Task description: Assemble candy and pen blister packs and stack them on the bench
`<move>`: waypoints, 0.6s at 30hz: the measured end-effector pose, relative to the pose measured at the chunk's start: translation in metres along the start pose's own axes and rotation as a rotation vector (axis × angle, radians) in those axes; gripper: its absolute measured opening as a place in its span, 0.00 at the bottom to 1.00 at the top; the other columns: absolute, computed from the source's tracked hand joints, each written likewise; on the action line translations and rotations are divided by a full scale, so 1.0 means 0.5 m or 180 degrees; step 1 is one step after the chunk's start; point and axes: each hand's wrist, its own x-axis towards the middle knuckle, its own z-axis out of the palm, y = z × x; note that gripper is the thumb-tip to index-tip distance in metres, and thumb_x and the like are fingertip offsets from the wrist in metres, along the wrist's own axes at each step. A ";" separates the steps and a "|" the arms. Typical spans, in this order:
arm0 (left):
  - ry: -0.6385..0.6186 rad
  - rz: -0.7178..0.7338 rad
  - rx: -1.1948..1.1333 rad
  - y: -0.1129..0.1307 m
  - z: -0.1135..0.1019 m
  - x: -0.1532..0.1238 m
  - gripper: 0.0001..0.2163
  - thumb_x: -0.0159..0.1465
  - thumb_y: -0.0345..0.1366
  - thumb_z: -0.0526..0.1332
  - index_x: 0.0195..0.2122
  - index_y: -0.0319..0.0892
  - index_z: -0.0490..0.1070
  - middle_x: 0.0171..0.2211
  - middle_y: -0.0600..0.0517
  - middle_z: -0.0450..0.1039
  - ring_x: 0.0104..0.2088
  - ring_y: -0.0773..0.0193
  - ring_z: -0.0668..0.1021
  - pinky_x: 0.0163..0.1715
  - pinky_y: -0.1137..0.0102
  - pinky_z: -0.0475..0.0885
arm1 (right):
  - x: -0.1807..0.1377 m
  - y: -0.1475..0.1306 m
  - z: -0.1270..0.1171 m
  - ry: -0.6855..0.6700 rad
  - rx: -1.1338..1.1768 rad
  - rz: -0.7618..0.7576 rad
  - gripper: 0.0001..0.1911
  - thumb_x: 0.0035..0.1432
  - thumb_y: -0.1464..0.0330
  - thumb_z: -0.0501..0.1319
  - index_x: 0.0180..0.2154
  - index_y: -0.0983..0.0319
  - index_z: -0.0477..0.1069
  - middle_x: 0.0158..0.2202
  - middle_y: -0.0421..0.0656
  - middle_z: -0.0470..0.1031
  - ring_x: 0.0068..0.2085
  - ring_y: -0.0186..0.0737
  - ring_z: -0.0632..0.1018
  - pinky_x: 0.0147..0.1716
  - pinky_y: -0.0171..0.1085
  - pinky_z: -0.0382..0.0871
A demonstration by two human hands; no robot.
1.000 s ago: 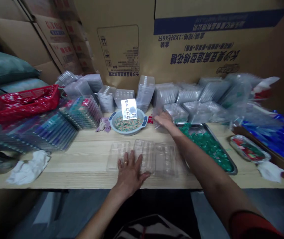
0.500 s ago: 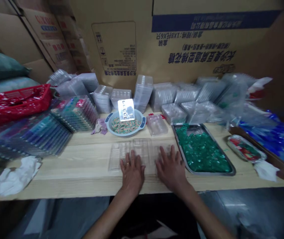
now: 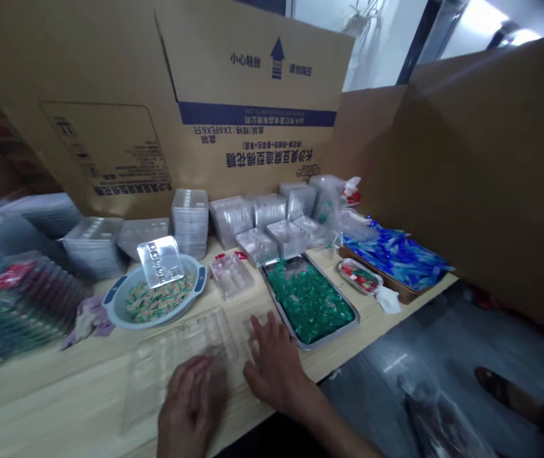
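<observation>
Pale table (image 3: pixel 62 397) was backed by cardboard (image 3: pixel 195 165). Clear trays (image 3: pixel 169 353) were laid flat near blue bowl (image 3: pixel 157 320). Right hand (image 3: pixel 276 362): grip unclenched, fingers spread. Left hand (image 3: pixel 188 391): blurred, grip could not be judged.

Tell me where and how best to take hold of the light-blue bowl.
Probably grip the light-blue bowl by both handles, coming from its left and right sides: they jut from opposite ends of the rim, with the silver card between them.
</observation>
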 end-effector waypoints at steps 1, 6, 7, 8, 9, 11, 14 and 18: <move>-0.0178 -0.0390 -0.0639 0.025 0.000 -0.002 0.21 0.59 0.57 0.64 0.41 0.44 0.80 0.42 0.43 0.80 0.47 0.48 0.80 0.52 0.55 0.74 | -0.005 -0.002 -0.011 -0.0069 0.0276 -0.0092 0.49 0.57 0.61 0.62 0.73 0.61 0.44 0.75 0.58 0.39 0.72 0.69 0.48 0.65 0.66 0.47; -0.0457 -0.1981 -0.3160 0.117 0.025 0.000 0.21 0.42 0.47 0.80 0.31 0.40 0.78 0.30 0.52 0.77 0.29 0.66 0.78 0.32 0.74 0.75 | -0.013 -0.006 -0.013 -0.0434 0.1981 -0.0940 0.39 0.67 0.52 0.55 0.73 0.51 0.43 0.75 0.44 0.44 0.74 0.48 0.44 0.71 0.55 0.40; -0.0431 -0.2096 -0.3430 0.123 0.030 0.003 0.21 0.40 0.44 0.81 0.30 0.40 0.77 0.29 0.54 0.76 0.28 0.68 0.77 0.31 0.76 0.75 | -0.010 -0.005 -0.004 -0.0440 0.2244 -0.1007 0.39 0.67 0.51 0.54 0.73 0.51 0.45 0.75 0.43 0.45 0.74 0.47 0.45 0.71 0.54 0.39; -0.0419 -0.2180 -0.3624 0.124 0.035 0.004 0.20 0.39 0.41 0.82 0.29 0.40 0.77 0.28 0.55 0.76 0.27 0.70 0.76 0.30 0.77 0.74 | -0.007 -0.003 0.005 -0.0432 0.2471 -0.1046 0.38 0.67 0.50 0.54 0.73 0.51 0.45 0.75 0.42 0.46 0.74 0.46 0.46 0.71 0.52 0.39; -0.0421 -0.2237 -0.3754 0.123 0.038 0.005 0.20 0.39 0.39 0.82 0.29 0.40 0.77 0.28 0.55 0.76 0.27 0.71 0.76 0.30 0.78 0.74 | -0.005 -0.002 0.013 -0.0429 0.2665 -0.1075 0.38 0.67 0.49 0.54 0.73 0.51 0.46 0.75 0.42 0.47 0.74 0.46 0.47 0.71 0.52 0.40; -0.0461 -0.2273 -0.3840 0.119 0.043 0.002 0.18 0.40 0.37 0.81 0.29 0.40 0.78 0.29 0.55 0.76 0.28 0.71 0.76 0.32 0.78 0.74 | -0.002 0.000 0.024 -0.0400 0.2876 -0.1161 0.39 0.67 0.47 0.53 0.73 0.50 0.46 0.74 0.41 0.48 0.73 0.46 0.50 0.71 0.51 0.42; -0.0427 -0.2184 -0.3836 0.117 0.047 -0.013 0.18 0.43 0.38 0.80 0.33 0.40 0.80 0.31 0.52 0.78 0.30 0.69 0.77 0.34 0.76 0.74 | -0.002 -0.003 0.029 -0.0196 0.2635 -0.1283 0.39 0.66 0.46 0.54 0.72 0.50 0.49 0.74 0.41 0.49 0.73 0.47 0.49 0.72 0.52 0.41; 0.0043 -0.2075 -0.4134 0.121 0.046 -0.023 0.17 0.48 0.41 0.79 0.35 0.40 0.79 0.35 0.52 0.79 0.33 0.69 0.78 0.36 0.76 0.73 | 0.006 -0.010 0.045 -0.0022 0.2465 -0.1160 0.38 0.65 0.45 0.55 0.71 0.51 0.53 0.73 0.42 0.51 0.73 0.49 0.49 0.71 0.54 0.40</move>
